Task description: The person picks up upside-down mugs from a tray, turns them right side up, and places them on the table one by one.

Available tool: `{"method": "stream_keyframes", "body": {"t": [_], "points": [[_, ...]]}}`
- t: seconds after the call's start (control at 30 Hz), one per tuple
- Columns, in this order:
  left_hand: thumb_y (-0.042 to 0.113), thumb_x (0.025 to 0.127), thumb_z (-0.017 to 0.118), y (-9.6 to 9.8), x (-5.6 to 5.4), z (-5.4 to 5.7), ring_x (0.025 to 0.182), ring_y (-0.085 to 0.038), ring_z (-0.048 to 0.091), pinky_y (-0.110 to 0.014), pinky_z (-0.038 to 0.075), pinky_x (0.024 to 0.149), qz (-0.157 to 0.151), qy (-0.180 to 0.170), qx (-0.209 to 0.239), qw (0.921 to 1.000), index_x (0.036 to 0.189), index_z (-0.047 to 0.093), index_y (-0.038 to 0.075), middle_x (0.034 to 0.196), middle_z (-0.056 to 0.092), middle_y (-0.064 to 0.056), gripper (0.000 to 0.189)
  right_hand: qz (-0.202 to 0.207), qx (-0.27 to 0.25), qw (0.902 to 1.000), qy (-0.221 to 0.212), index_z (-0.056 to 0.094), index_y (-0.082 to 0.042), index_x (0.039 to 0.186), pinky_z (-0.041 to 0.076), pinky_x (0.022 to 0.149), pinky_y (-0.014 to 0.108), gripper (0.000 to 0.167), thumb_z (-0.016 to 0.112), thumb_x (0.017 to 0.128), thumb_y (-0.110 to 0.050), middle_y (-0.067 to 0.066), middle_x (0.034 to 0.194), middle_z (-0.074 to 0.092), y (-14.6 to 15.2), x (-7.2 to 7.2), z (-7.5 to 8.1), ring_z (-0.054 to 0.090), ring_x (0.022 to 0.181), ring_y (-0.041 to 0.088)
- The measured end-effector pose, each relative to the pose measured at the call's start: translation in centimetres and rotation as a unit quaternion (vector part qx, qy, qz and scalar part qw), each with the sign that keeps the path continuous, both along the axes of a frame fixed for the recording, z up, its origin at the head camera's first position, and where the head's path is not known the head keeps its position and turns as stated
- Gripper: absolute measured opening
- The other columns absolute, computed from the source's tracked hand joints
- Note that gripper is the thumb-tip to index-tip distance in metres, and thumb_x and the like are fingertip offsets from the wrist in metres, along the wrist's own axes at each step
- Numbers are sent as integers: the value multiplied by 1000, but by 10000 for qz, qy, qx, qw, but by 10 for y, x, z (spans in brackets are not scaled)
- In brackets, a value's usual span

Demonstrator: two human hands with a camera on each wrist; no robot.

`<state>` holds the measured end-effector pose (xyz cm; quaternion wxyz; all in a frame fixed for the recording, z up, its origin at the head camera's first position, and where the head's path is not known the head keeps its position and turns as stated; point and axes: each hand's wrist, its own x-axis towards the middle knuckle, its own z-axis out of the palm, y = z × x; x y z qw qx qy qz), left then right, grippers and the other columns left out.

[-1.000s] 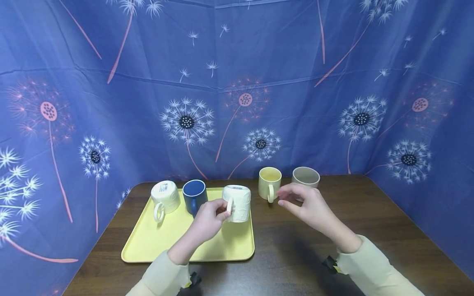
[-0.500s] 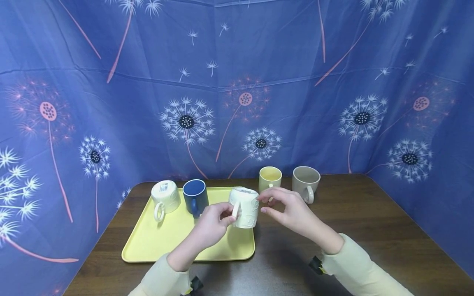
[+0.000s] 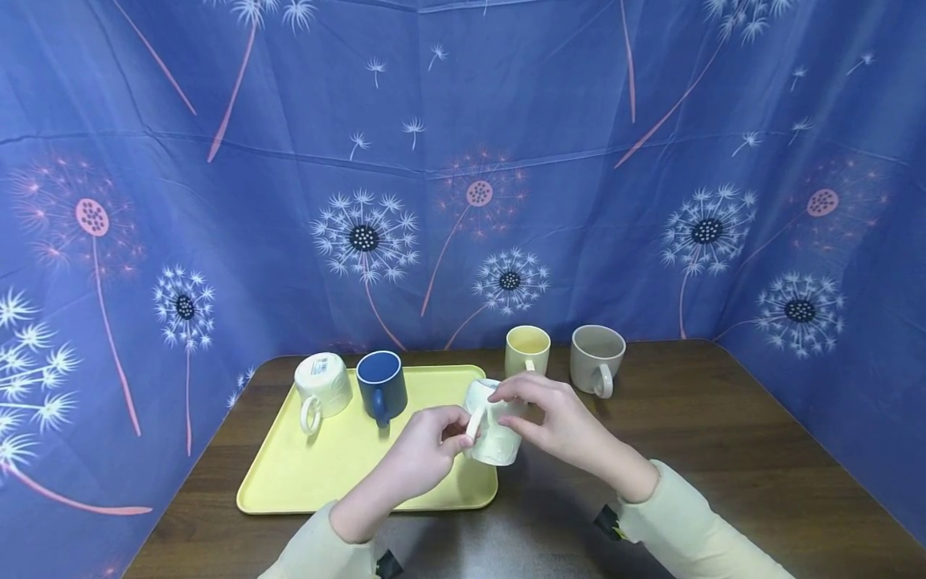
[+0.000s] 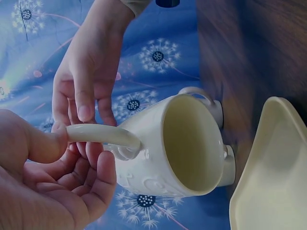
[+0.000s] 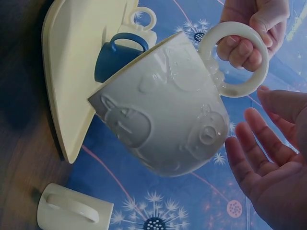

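White mug (image 3: 499,441), mouth down, tilted, in air at tray's (image 3: 318,478) right edge. Likely ceramic: stiff, moderately heavy, slick, breakable; best held by handle (image 4: 103,134), body steadied. Left hand (image 3: 425,450) pinches handle; right hand (image 3: 567,418) has fingers loosely spread beside body, contact unclear. Glossy, raised animal faces.

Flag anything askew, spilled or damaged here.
On the left of the tray, the white mug stands upside down, base up, odd beside the upright blue mug. The left hand holds a second white mug, tipped mouth-down. No spill or damage shows.
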<state>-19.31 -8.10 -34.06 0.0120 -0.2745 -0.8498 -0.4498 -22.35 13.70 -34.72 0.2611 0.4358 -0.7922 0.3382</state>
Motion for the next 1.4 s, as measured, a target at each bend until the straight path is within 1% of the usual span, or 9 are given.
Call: {"method": "stream_keyframes", "body": {"t": [0.33, 0.47, 0.57, 0.73, 0.87, 0.97, 1.07, 1.17, 1.4], "points": [[-4, 85, 63, 3, 7, 2, 70, -6, 53, -22, 46, 65, -208, 27, -92, 9997, 83, 64, 4, 75, 63, 1, 8, 164, 228, 9994, 195, 67, -12, 101, 50, 84, 25, 33, 79, 71, -5, -3, 99, 66, -3, 2, -3, 62, 95, 15], [-3, 85, 63, 6, 9, 3, 69, -5, 52, -21, 45, 64, -349, -53, -124, 9993, 84, 65, 4, 76, 65, 0, 7, 282, 312, 9990, 137, 67, -13, 100, 50, 83, 22, 32, 79, 71, -6, -4, 99, 67, -3, 2, -5, 61, 95, 12], [-3, 85, 63, 7, 11, 3, 67, -4, 50, -20, 44, 61, -430, -115, -142, 9989, 83, 65, 4, 74, 63, 1, 7, 478, 377, 9981, 120, 67, -12, 100, 50, 82, 21, 31, 78, 72, -4, -3, 99, 67, -2, 2, -7, 61, 95, 11], [-3, 84, 64, 8, 13, 3, 64, -2, 47, -19, 43, 59, -454, -65, -214, 9987, 83, 65, 6, 70, 59, 4, 9, 690, 464, 9964, 164, 67, -13, 96, 50, 80, 20, 26, 76, 75, -3, -5, 95, 66, -1, 4, -9, 62, 90, 10], [-2, 84, 64, 9, 12, 2, 63, -2, 46, -19, 41, 57, -465, -9, -302, 9985, 82, 65, 7, 69, 57, 5, 9, 601, 558, 9963, 240, 67, -14, 94, 48, 77, 16, 23, 74, 76, -3, -7, 92, 66, -1, 7, -11, 61, 86, 6], [-1, 84, 65, 9, 11, 1, 62, -3, 45, -19, 41, 56, -477, 1, -380, 9981, 82, 65, 7, 68, 56, 6, 8, 457, 666, 9958, 438, 66, -14, 93, 48, 77, 16, 21, 74, 77, -4, -8, 92, 66, 0, 8, -11, 61, 85, 6], [0, 85, 65, 9, 10, 2, 64, -4, 47, -19, 42, 58, -516, -1, -445, 9977, 83, 64, 8, 70, 57, 6, 8, 379, 732, 9943, 683, 66, -14, 92, 48, 77, 16, 20, 74, 76, -6, -8, 91, 66, 2, 9, -10, 61, 84, 6], [1, 85, 65, 9, 10, 4, 69, -3, 51, -19, 43, 62, -607, -18, -517, 9968, 85, 64, 8, 75, 60, 5, 7, 393, 774, 9931, 789, 66, -14, 92, 48, 76, 16, 20, 73, 76, -5, -7, 90, 65, 3, 10, -9, 60, 82, 6], [7, 88, 63, 9, 8, 8, 77, -2, 55, -20, 45, 70, -822, -131, -736, 9938, 88, 66, 5, 81, 63, 5, 3, 511, 753, 9943, 547, 65, -14, 92, 47, 74, 13, 21, 73, 77, -3, -8, 91, 64, 4, 13, -11, 59, 82, 4]]}}
